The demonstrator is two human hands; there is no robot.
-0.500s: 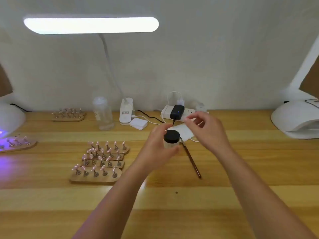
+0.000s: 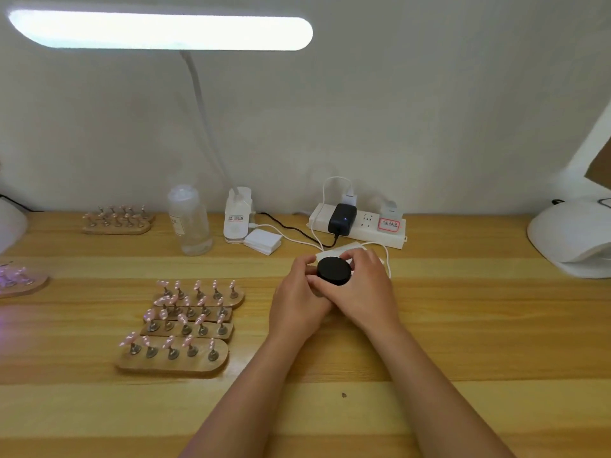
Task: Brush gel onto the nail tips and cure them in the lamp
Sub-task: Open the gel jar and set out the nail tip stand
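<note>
A small gel jar with a black lid (image 2: 334,270) sits between both hands at the table's middle. My left hand (image 2: 299,300) grips the jar's body from the left. My right hand (image 2: 367,292) curls its fingers round the black lid from the right. Several wooden stands with pink nail tips (image 2: 185,325) lie left of the hands. A white curing lamp (image 2: 572,239) stands at the far right; another lamp (image 2: 10,226) at the far left edge glows purple over a stand of tips (image 2: 20,280). The brush is hidden behind my hands.
A bright desk lamp (image 2: 158,29) hangs over the table. At the back stand a clear bottle (image 2: 190,223), a white lamp base (image 2: 237,214), a white pad stack (image 2: 263,241), a power strip with a black adapter (image 2: 360,224) and another wooden stand of tips (image 2: 117,219).
My right hand has come down from the white pad behind the jar onto the jar's lid. The jar and left hand have stayed about in place.
</note>
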